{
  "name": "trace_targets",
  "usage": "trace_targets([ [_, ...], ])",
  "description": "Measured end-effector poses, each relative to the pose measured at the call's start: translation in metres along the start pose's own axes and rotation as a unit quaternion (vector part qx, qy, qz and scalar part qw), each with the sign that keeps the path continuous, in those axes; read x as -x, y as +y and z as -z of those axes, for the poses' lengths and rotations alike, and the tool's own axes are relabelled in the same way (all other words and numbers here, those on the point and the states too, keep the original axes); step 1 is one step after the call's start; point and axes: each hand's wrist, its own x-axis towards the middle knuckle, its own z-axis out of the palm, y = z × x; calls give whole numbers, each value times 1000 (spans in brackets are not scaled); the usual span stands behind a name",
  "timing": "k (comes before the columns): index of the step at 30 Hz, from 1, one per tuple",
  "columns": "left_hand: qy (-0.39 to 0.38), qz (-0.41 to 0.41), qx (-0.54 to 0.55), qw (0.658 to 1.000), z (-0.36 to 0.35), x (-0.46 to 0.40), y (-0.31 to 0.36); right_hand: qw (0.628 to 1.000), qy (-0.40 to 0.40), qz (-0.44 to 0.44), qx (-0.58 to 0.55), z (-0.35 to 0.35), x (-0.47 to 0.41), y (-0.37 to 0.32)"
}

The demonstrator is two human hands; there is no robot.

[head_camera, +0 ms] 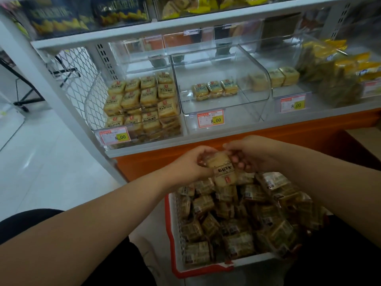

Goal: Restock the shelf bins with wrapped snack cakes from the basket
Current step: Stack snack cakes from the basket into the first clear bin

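A red-rimmed basket [172, 240] in front of me holds several wrapped snack cakes. Both hands meet above its far end on one wrapped cake [221, 169]. My left hand [193, 164] grips its left side and my right hand [249, 153] pinches its upper right edge. On the shelf, the left clear bin [93, 108] is packed with several cakes. The middle clear bin [245, 108] holds three cakes [214, 89] in a row at its back.
A third bin [292, 93] to the right holds three squarish cakes, with yellow bagged snacks [334, 69] beside it. Price tags marked 8.00 hang on the bin fronts. An orange shelf base [156, 162] runs below. White floor lies to the left.
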Motion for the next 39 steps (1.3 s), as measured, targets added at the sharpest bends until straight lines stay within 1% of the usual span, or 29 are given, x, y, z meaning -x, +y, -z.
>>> trace_targets([
  [2, 14, 9, 36, 999, 11, 0, 6, 998, 36, 49, 14, 0, 3, -11],
  [4, 18, 9, 67, 998, 22, 1, 12, 988, 69, 121, 72, 2, 7, -21],
  [5, 25, 9, 82, 996, 27, 2, 15, 983, 53, 142, 101, 2, 10, -26],
  [6, 36, 7, 99, 994, 31, 3, 17, 983, 13, 139, 117, 3, 12, -29],
  [8, 57, -1, 150, 987, 38, 4, 22, 986, -73, 92, 121, 3, 12, -34],
  [9, 64, -6, 176, 982, 41, 6, 24, 986, -90, 81, 111, 1, 10, -35],
  [11, 62, -13, 208, 976, 48, 8, 28, 991, -63, 105, 55, -2, 4, -39],
  [13, 43, -7, 210, 977, 54, 11, 32, 989, -38, 142, -20, -6, 0, -45],
  [14, 36, -7, 191, 981, 56, 13, 34, 986, -37, 156, -53, -7, -1, -48],
  [16, 20, -16, 118, 993, 60, 15, 37, 979, -30, 172, -105, -10, -4, -51],
  [17, 7, -26, 70, 997, 61, 16, 37, 976, -20, 181, -118, -10, -5, -53],
  [19, -2, -50, -68, 996, 63, 19, 39, 975, 2, 191, -113, -13, -8, -55],
  [20, 16, -65, -145, 987, 64, 20, 39, 976, 3, 191, -103, -15, -8, -56],
  [22, 62, -110, -265, 956, 63, 24, 42, 977, -7, 193, -89, -20, -9, -59],
  [24, 79, -169, -344, 920, 62, 27, 44, 975, -12, 205, -86, -26, -10, -60],
  [26, 83, -203, -404, 888, 65, 29, 46, 971, -11, 221, -92, -31, -12, -62],
  [28, 91, -208, -442, 868, 74, 28, 49, 967, -20, 233, -106, -34, -13, -66],
  [29, 96, -201, -449, 866, 81, 27, 52, 964, -27, 236, -116, -34, -14, -69],
  [31, 117, -165, -435, 878, 100, 26, 59, 961, -26, 243, -126, -32, -14, -76],
  [34, 171, -101, -380, 903, 143, 20, 68, 958, 18, 267, -101, -28, -16, -83],
  [35, 184, -83, -370, 907, 158, 18, 68, 957, 32, 272, -91, -27, -17, -84],
  [37, 195, -40, -387, 900, 183, 12, 62, 957, 54, 274, -81, -23, -19, -83],
  [39, 184, 0, -415, 891, 196, 1, 51, 958, 66, 269, -76, -21, -22, -79],
])
